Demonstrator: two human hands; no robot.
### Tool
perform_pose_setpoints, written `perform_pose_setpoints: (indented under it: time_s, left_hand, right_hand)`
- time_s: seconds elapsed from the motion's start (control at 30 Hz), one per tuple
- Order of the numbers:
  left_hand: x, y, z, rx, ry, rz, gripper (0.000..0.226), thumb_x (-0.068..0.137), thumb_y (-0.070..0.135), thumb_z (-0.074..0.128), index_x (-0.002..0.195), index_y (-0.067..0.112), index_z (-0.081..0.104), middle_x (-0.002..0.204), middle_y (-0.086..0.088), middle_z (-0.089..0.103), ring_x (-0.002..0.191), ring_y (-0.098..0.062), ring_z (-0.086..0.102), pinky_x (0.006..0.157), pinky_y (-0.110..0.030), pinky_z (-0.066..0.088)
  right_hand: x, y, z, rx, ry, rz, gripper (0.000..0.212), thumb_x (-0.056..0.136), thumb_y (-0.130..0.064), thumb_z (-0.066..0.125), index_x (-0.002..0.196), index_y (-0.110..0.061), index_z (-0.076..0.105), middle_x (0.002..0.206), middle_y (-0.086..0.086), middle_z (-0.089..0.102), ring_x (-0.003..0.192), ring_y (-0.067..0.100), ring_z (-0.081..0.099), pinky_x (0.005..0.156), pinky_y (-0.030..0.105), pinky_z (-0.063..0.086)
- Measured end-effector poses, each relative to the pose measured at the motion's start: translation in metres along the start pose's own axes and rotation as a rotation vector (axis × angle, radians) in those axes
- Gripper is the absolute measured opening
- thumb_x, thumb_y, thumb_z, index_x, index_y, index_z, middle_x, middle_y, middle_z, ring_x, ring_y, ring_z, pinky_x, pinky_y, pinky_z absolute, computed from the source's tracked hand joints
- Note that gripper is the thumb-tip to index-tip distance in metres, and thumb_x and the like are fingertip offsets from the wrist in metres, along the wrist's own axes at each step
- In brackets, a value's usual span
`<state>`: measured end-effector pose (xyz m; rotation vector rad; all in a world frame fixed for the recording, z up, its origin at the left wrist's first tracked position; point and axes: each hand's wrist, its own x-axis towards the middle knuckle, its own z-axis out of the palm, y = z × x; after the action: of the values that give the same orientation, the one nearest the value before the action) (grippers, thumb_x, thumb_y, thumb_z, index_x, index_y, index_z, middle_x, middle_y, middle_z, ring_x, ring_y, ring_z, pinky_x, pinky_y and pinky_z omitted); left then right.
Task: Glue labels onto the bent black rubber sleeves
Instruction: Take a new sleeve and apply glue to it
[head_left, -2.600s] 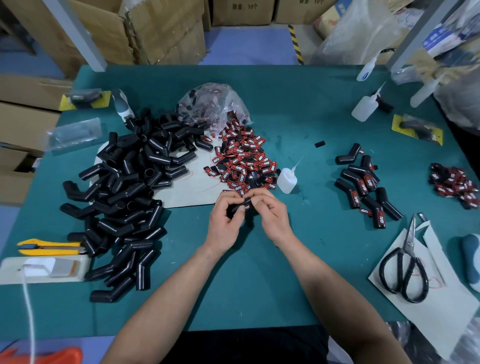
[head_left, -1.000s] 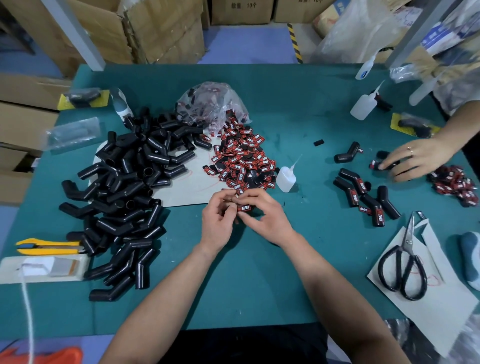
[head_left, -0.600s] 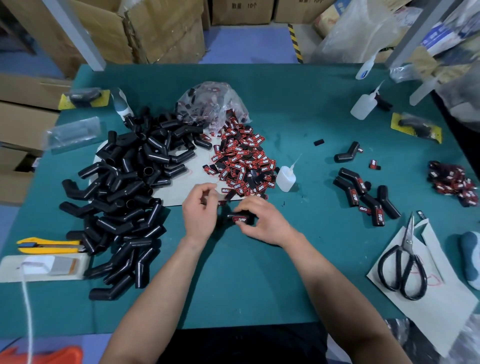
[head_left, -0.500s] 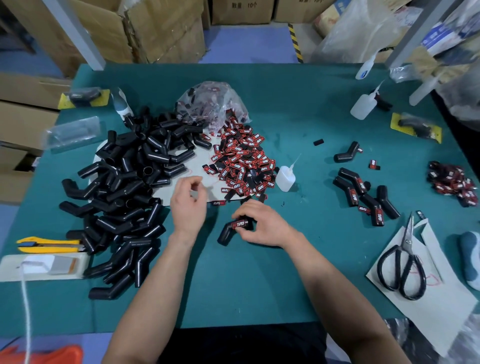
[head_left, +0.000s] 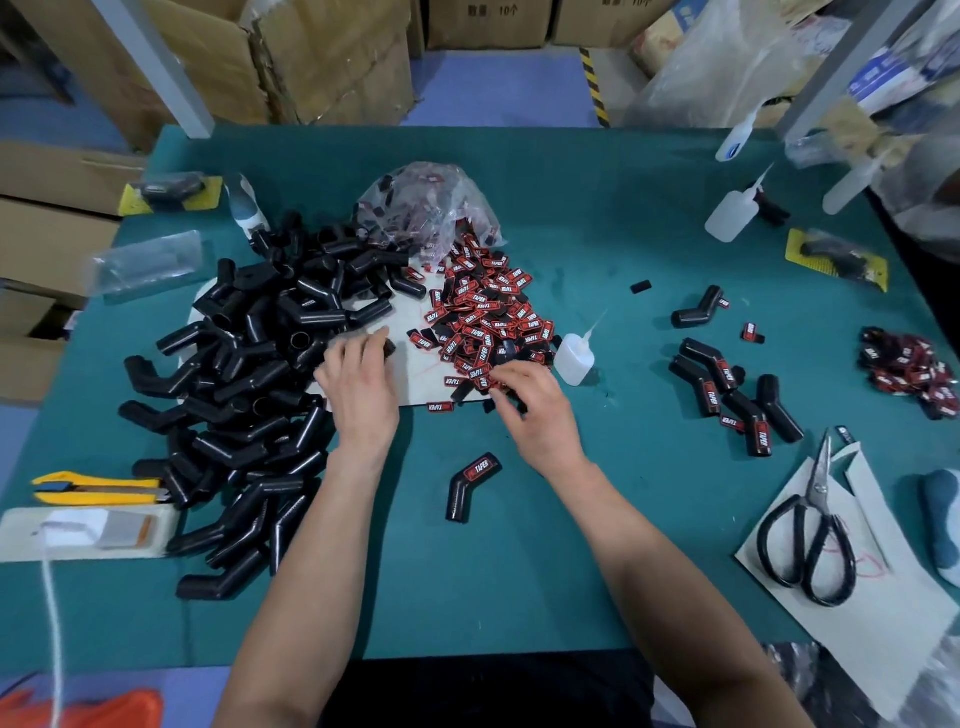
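Black bent sleeve (head_left: 470, 486) | red label (head_left: 481, 462) on it, lying loose | left hand (head_left: 358, 387), right hand (head_left: 535, 408): grips unclear

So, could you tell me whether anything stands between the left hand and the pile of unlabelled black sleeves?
Nothing visible does. The left hand is at the edge of the sleeve pile, its fingertips at the end of one sleeve. The labelled sleeve lies apart, nearer the person.

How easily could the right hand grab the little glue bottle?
Probably yes: the right hand is at the label pile, right beside the glue bottle, and nothing stands between them.
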<state>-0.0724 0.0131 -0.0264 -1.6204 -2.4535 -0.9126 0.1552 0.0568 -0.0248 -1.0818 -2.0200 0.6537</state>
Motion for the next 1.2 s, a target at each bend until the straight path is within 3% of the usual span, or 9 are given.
perform_pose_setpoints:
  time_s: [0.1, 0.17, 0.23, 0.4, 0.57, 0.7, 0.97, 1.1, 1.2]
  left_hand:
    - [-0.015, 0.025, -0.007, -0.667, -0.018, -0.096, 0.029, 0.095, 0.017, 0.072, 0.123, 0.024, 0.067, 0.117, 0.001, 0.071, 0.110, -0.015, 0.063, 0.096, -0.023, 0.048]
    - [-0.030, 0.052, -0.009, -1.128, -0.122, -0.290, 0.030, 0.087, 0.014, 0.077, 0.112, 0.027, 0.066, 0.106, 0.007, 0.075, 0.096, -0.009, 0.070, 0.082, -0.021, 0.057]
    - [-0.039, 0.065, -0.006, -1.321, -0.158, -0.350, 0.030, 0.085, 0.011, 0.076, 0.110, 0.019, 0.063, 0.099, 0.004, 0.075, 0.086, -0.009, 0.069, 0.070, -0.023, 0.058]
    - [-0.036, 0.056, -0.002, -1.649, -0.305, -0.478, 0.037, 0.099, 0.001, 0.058, 0.132, 0.015, 0.052, 0.110, -0.003, 0.076, 0.092, -0.015, 0.072, 0.072, -0.024, 0.059]
    - [-0.045, 0.061, -0.002, -1.448, -0.334, -0.348, 0.042, 0.092, 0.009, 0.071, 0.130, 0.026, 0.065, 0.123, -0.001, 0.072, 0.116, -0.020, 0.068, 0.096, -0.032, 0.056]
    - [-0.051, 0.068, 0.004, -1.234, -0.261, -0.357, 0.040, 0.093, -0.002, 0.069, 0.118, 0.028, 0.066, 0.114, 0.008, 0.075, 0.104, -0.011, 0.071, 0.090, -0.030, 0.060]
    - [-0.049, 0.067, 0.001, -1.270, -0.208, -0.248, 0.034, 0.084, -0.008, 0.071, 0.099, 0.022, 0.066, 0.118, -0.004, 0.071, 0.115, -0.023, 0.066, 0.101, -0.034, 0.051]
    - [-0.049, 0.068, 0.002, -1.112, -0.269, -0.231, 0.042, 0.087, 0.006, 0.074, 0.107, 0.042, 0.068, 0.116, 0.013, 0.069, 0.112, -0.010, 0.066, 0.099, -0.025, 0.049]
    - [-0.048, 0.066, 0.005, -0.949, -0.273, -0.119, 0.034, 0.091, 0.015, 0.071, 0.115, 0.039, 0.069, 0.122, 0.021, 0.067, 0.121, -0.006, 0.062, 0.106, -0.019, 0.043]
  right_hand:
    - [0.001, -0.001, -0.001, 0.055, 0.056, 0.067, 0.014, 0.095, -0.017, 0.070, 0.106, -0.010, 0.075, 0.101, -0.002, 0.070, 0.092, 0.010, 0.063, 0.080, 0.034, 0.054]
    - [0.002, -0.002, -0.004, 0.137, 0.031, 0.022, 0.026, 0.096, -0.018, 0.067, 0.119, -0.006, 0.069, 0.118, -0.001, 0.063, 0.110, 0.012, 0.060, 0.092, 0.033, 0.053]
    - [0.001, -0.003, -0.005, 0.148, -0.025, -0.055, 0.037, 0.098, -0.020, 0.063, 0.130, -0.004, 0.063, 0.131, 0.003, 0.057, 0.126, 0.016, 0.052, 0.108, 0.033, 0.043]
    - [0.000, 0.000, -0.004, 0.224, -0.066, -0.007, 0.029, 0.097, -0.022, 0.068, 0.123, -0.010, 0.068, 0.122, -0.002, 0.063, 0.119, 0.007, 0.058, 0.103, 0.025, 0.045]
    - [-0.002, -0.005, -0.002, 0.358, 0.040, 0.074, 0.034, 0.091, -0.022, 0.072, 0.125, -0.028, 0.065, 0.123, -0.015, 0.063, 0.120, 0.015, 0.060, 0.104, 0.035, 0.049]
    - [-0.005, -0.005, -0.003, 0.373, 0.083, -0.001, 0.019, 0.093, -0.013, 0.071, 0.108, -0.023, 0.067, 0.122, -0.011, 0.065, 0.114, 0.024, 0.065, 0.096, 0.048, 0.054]
    - [-0.006, -0.004, 0.000, 0.314, 0.113, 0.031, 0.026, 0.091, -0.029, 0.076, 0.115, -0.021, 0.069, 0.119, -0.024, 0.061, 0.112, 0.017, 0.064, 0.096, 0.042, 0.054]
    - [-0.008, -0.001, 0.003, 0.262, 0.091, 0.048, 0.032, 0.088, -0.016, 0.077, 0.117, -0.027, 0.068, 0.118, -0.022, 0.065, 0.113, 0.015, 0.065, 0.098, 0.041, 0.054]
    - [-0.006, 0.000, -0.006, 0.218, 0.283, -0.075, 0.027, 0.089, -0.010, 0.077, 0.114, -0.010, 0.068, 0.118, -0.008, 0.065, 0.112, 0.015, 0.064, 0.100, 0.031, 0.050]
